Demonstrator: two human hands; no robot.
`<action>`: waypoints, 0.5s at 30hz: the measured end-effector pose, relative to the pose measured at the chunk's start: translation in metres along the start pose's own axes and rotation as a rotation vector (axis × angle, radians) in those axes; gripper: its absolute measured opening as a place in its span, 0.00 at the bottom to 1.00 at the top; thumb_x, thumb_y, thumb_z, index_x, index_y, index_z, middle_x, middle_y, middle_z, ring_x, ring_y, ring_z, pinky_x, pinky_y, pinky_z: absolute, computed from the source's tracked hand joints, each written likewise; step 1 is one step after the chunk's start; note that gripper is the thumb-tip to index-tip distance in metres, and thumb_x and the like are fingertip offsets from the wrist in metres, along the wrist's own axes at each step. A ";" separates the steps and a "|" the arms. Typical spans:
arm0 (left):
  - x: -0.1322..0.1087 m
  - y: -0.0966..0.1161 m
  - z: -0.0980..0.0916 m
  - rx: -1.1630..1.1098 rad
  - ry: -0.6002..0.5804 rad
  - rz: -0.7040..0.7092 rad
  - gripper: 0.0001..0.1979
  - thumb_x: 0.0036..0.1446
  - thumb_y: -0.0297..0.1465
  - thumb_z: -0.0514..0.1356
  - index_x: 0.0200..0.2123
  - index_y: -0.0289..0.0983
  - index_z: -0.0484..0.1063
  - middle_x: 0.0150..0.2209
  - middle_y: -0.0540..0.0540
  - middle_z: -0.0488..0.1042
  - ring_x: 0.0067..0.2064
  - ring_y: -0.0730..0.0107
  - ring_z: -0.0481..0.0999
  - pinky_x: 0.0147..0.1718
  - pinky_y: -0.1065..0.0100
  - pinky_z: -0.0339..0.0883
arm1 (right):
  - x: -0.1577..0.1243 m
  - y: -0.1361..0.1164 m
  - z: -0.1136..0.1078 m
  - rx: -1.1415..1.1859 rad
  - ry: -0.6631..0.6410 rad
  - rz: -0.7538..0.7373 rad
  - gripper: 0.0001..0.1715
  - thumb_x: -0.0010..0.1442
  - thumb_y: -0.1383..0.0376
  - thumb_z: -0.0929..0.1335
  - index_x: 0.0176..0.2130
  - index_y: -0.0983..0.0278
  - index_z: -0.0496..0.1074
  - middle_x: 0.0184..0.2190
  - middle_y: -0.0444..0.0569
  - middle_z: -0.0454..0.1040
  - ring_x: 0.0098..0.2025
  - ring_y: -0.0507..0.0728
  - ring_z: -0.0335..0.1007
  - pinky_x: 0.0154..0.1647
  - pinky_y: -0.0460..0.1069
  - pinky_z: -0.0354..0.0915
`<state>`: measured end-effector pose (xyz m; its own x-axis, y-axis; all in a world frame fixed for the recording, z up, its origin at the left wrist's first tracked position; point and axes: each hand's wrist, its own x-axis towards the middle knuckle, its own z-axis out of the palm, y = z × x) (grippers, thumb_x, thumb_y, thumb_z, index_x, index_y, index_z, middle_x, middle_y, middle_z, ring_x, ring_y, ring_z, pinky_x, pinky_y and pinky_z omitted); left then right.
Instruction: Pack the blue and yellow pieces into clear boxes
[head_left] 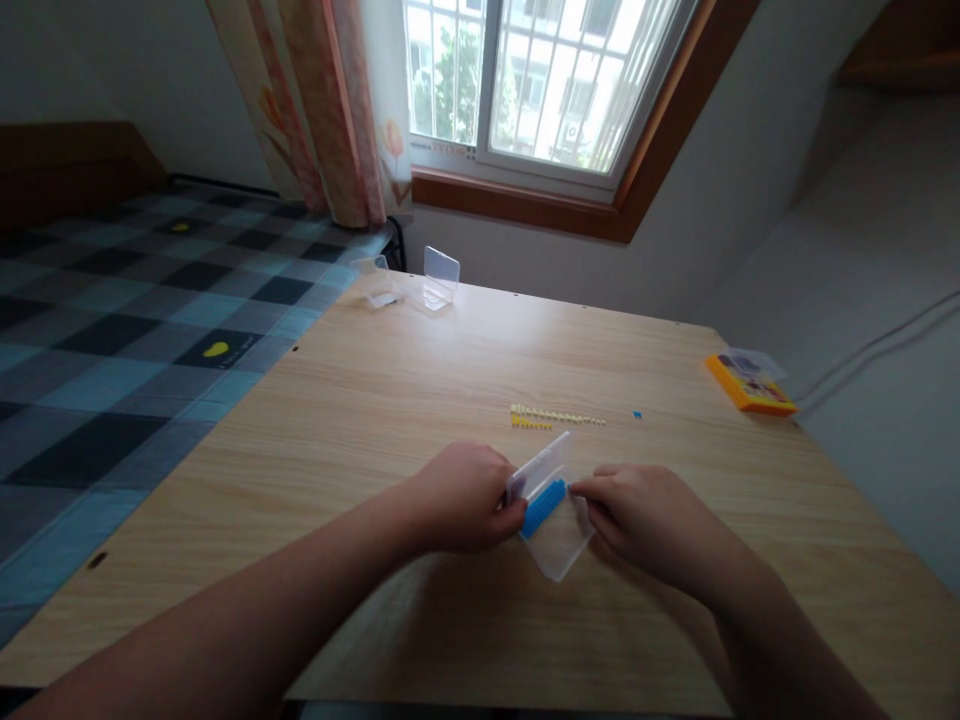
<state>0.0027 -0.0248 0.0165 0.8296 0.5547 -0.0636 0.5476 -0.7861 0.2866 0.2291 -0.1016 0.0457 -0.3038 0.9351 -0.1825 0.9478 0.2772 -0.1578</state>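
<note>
Left hand (471, 498): clear box (556, 560) is held toward surface's (360, 410) near edge
Right hand (651, 512): narrowed; hold unclear
Blue pieces (544, 508): could be spilled by tilting

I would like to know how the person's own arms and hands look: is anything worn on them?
The left hand and right hand are ungloved. The left forearm and right forearm are bare, with no sleeve, watch or bracelet visible. Some fingers are hidden.
</note>
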 end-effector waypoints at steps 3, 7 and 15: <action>-0.001 0.001 0.001 0.010 0.011 -0.007 0.15 0.60 0.38 0.57 0.24 0.38 0.73 0.27 0.43 0.78 0.27 0.62 0.75 0.26 0.65 0.58 | 0.000 0.000 0.000 0.003 -0.003 0.000 0.15 0.66 0.68 0.65 0.35 0.59 0.81 0.33 0.48 0.81 0.33 0.55 0.75 0.33 0.48 0.58; -0.001 0.002 0.001 0.016 0.003 -0.020 0.15 0.60 0.38 0.58 0.24 0.38 0.73 0.27 0.43 0.79 0.27 0.61 0.76 0.26 0.64 0.59 | 0.001 -0.001 -0.001 0.010 -0.001 -0.003 0.15 0.66 0.68 0.64 0.37 0.59 0.81 0.33 0.49 0.81 0.33 0.55 0.76 0.33 0.49 0.58; -0.001 0.004 0.000 -0.003 0.011 -0.030 0.15 0.60 0.38 0.57 0.24 0.38 0.73 0.27 0.43 0.79 0.28 0.60 0.76 0.26 0.64 0.59 | 0.003 0.000 0.000 0.018 -0.001 0.003 0.16 0.66 0.68 0.64 0.39 0.58 0.82 0.34 0.49 0.81 0.35 0.57 0.77 0.34 0.50 0.59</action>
<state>0.0040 -0.0290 0.0177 0.8113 0.5813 -0.0619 0.5722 -0.7679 0.2880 0.2286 -0.0988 0.0449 -0.3014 0.9357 -0.1835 0.9466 0.2706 -0.1751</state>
